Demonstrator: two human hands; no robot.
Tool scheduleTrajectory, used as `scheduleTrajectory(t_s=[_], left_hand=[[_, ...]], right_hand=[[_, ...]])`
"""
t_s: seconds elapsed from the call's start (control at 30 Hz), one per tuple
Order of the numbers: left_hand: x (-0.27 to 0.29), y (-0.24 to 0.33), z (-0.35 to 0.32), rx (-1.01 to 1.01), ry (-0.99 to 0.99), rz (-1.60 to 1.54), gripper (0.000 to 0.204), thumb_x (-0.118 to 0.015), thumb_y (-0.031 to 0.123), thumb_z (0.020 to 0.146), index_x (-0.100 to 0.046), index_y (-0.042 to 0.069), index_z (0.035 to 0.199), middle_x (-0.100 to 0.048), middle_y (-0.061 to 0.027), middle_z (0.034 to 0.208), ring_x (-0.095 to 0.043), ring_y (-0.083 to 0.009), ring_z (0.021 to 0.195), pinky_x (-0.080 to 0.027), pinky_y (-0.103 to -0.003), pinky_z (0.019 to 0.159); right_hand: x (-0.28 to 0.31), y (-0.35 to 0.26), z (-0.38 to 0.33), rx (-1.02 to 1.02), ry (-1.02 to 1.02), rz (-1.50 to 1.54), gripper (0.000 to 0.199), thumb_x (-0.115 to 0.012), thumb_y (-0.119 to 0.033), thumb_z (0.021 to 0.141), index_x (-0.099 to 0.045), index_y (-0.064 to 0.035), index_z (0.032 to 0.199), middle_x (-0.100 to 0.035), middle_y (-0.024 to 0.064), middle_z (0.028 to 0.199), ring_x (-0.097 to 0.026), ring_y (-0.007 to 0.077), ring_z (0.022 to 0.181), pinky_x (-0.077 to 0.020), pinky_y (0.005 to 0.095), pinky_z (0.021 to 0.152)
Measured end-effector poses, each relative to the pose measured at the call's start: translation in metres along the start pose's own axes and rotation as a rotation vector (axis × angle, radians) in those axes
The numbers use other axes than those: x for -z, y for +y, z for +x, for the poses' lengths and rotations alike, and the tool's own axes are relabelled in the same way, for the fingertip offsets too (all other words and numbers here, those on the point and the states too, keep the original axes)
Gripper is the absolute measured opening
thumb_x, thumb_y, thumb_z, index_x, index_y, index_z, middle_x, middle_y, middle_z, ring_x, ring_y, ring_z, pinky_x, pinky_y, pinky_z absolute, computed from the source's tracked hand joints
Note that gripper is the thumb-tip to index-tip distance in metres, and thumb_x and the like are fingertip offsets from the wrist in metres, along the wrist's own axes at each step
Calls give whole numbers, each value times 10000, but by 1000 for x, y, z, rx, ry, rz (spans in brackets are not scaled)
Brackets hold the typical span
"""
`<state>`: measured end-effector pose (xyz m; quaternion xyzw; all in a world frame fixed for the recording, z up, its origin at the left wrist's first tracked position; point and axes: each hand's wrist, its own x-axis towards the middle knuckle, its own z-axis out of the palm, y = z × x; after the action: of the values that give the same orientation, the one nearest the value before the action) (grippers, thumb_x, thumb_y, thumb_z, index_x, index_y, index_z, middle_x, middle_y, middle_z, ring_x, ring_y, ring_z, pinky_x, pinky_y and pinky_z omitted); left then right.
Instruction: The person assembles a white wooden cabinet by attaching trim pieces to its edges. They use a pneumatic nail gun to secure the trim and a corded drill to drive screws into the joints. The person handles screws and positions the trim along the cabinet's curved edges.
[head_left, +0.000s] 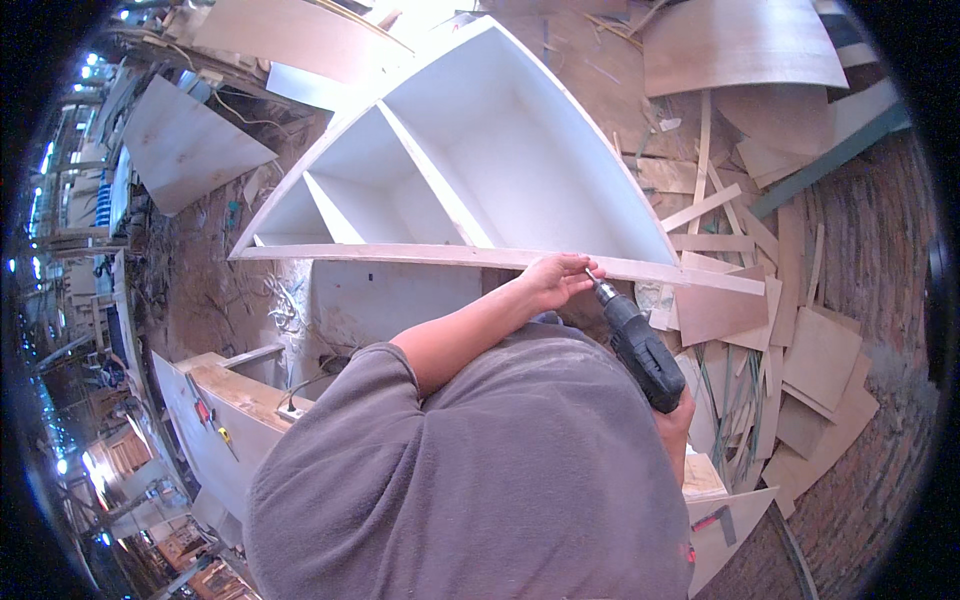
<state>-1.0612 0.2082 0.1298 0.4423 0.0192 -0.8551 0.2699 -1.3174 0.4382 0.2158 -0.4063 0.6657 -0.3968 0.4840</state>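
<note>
My right hand (677,425) grips a black cordless drill (645,355), tilted with its chuck toward the cabinet's near edge. The slim bit ends at the fingertips of my left hand (556,282). Those fingers are pinched together by the near rail; whatever small thing they may hold is too small to make out. In front of me lies a white cabinet carcass (520,130), open side up. Two dividers (430,172) split it into three compartments. A pale wooden rail (400,254) runs along its near edge, under my left hand.
Offcuts and thin strips (715,225) litter the floor at right, with a stack of board pieces (820,360). Behind me at left, a wooden bench (235,390) carries red-handled and yellow tools (205,415) and a cable. A loose plywood sheet (190,145) lies far left.
</note>
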Motion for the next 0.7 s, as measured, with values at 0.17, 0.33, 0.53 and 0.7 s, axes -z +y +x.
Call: scheduleTrajectory(t_s=[0.17, 0.33, 0.53, 0.7], left_hand=[[25, 65, -13, -36, 14, -50, 225, -596, 77, 1039, -504, -23, 1219, -609, -189, 1219, -649, -337, 1211, -571, -404, 1001], [62, 111, -34, -125, 43, -90, 228, -584, 83, 1049, -493, -19, 1232, -606, -190, 1225, -658, -329, 1196, -586, -404, 996], [96, 122, -49, -207, 80, -199, 214, -581, 91, 1057, -505, -10, 1229, -615, -173, 1221, -665, -304, 1187, -592, -383, 973], [110, 118, -66, -310, 112, -290, 165, -586, 95, 1057, -555, 4, 1191, -644, -150, 1177, -672, -286, 1178, -595, -370, 979]], right_hand=[[-62, -14, 25, 21, -21, 178, 593, -817, 2, 779, -611, 27, 1335, -697, 123, 1258, -655, 193, 1152, -488, 348, 1033], [-117, -44, 51, 45, -49, 129, 599, -791, 36, 787, -604, 31, 1355, -700, 118, 1261, -662, 195, 1145, -491, 354, 1032], [-127, -50, 88, 143, -209, -12, 521, -773, 18, 801, -646, 31, 1306, -717, 124, 1242, -663, 203, 1147, -484, 353, 1032], [-115, -46, 129, 236, -376, -218, 551, -782, -16, 800, -628, 37, 1326, -709, 155, 1268, -653, 259, 1194, -458, 374, 1072]])
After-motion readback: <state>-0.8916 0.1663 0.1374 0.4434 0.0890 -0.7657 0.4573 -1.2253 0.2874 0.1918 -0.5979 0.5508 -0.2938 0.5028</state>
